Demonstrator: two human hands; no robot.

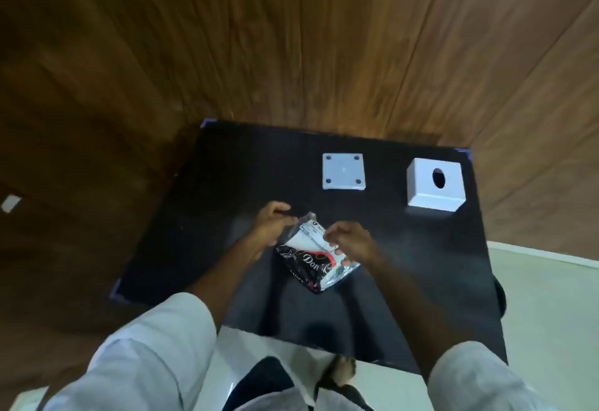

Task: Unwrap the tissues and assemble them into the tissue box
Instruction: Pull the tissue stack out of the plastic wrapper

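Note:
A tissue pack (311,264) in black, white and red plastic wrap lies on the black table (227,190), near its middle. My left hand (270,225) pinches the clear top edge of the wrapper on the pack's left side. My right hand (351,240) grips the wrapper on the pack's right side. At the back right stands the white cube tissue box cover (434,188), with a round hole in its top. To its left the white square base plate (343,171) lies flat, showing a dot near each corner.
Dark wood panelling rises behind and to the left of the table. A pale floor (544,313) shows on the right and below the table's front edge, where my foot (340,373) is visible. A small white object (11,203) sits at the far left.

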